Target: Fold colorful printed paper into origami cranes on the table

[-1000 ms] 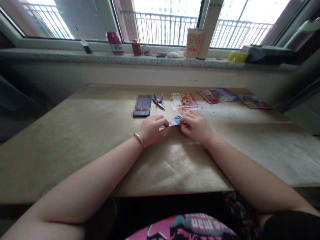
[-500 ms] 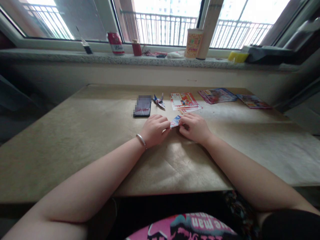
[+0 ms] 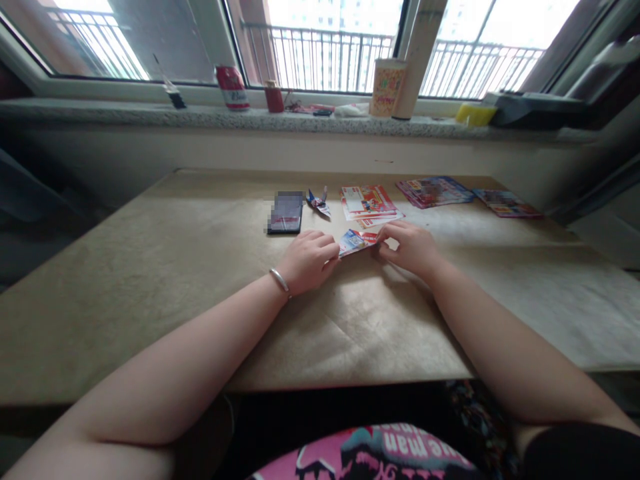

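Observation:
Between my hands, low over the table, is a folded piece of printed paper (image 3: 356,243) in blue, white and red, with a slanted upper edge. My left hand (image 3: 311,260), with a silver bangle at its wrist, pinches the paper's left end. At the right end my right hand (image 3: 407,247) grips the red corner between thumb and fingers. The fingertips of my left hand partly hide the paper's edge. Just beyond my left hand lie a dark phone (image 3: 287,213) and a folded paper crane (image 3: 319,203).
Behind the paper lie red and white printed sheets (image 3: 373,203). Farther right are two stacks, one of colourful leaflets (image 3: 434,191) and a smaller stack (image 3: 507,203). The windowsill (image 3: 300,121) holds a red can (image 3: 232,87), a red bottle (image 3: 273,97), a patterned cup (image 3: 387,87) and a yellow object (image 3: 475,114).
My right hand has moved to the right with the paper's right end, and more of the paper now shows, including a red part. My left hand has hardly moved.

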Motion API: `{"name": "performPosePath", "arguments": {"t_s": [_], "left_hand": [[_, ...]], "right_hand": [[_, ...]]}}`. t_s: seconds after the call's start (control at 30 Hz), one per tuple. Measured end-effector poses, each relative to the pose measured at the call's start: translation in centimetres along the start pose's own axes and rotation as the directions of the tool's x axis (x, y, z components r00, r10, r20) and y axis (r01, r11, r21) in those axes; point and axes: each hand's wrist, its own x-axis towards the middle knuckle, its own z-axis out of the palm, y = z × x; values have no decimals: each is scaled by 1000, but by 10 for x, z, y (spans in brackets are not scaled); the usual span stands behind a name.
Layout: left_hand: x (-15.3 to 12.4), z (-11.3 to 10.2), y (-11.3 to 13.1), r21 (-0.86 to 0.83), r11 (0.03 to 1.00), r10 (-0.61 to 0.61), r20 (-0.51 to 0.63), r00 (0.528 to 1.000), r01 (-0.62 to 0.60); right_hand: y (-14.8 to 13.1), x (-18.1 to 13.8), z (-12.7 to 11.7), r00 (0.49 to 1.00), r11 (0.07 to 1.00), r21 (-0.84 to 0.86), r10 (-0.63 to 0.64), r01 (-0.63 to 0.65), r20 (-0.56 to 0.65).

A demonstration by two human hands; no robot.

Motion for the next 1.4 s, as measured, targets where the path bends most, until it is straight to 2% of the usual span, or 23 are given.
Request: {"name": "performPosePath", "arguments": {"t_s": [0.13, 0.33, 0.47, 0.57, 0.67, 0.83, 1.0, 1.1, 1.4], "left_hand": [[0, 0, 0, -49, 997, 62, 45, 997, -60], [-1, -4, -1, -252, 963, 130, 142, 981, -92], [-1, 0, -3, -322, 946, 27, 166, 986, 29], [-2, 9, -8, -289, 945, -102, 181, 978, 151], [-4, 15, -13, -242, 943, -167, 244, 955, 227], [-3, 12, -12, -223, 937, -188, 325, 927, 269], [-2, 7, -7, -223, 932, -189, 375, 908, 286], [-3, 9, -7, -230, 933, -167, 402, 900, 276], [-5, 12, -7, -292, 906, -192, 363, 912, 306]], "right_hand": [[1, 0, 3, 999, 1000, 16, 26, -27, 42], [11, 0, 19, 994, 996, 93, -16, 6, 111], [16, 1, 24, 986, 992, 125, -53, 33, 161], [17, 1, 24, 982, 989, 133, -87, 65, 170], [18, 2, 23, 981, 990, 121, -93, 72, 171], [18, 2, 22, 978, 968, 221, -152, 119, 140], [20, 2, 25, 984, 954, 296, -83, 34, 156], [19, 2, 26, 982, 952, 305, -82, 26, 172], [9, 1, 30, 964, 962, 267, -115, 49, 241]]}}
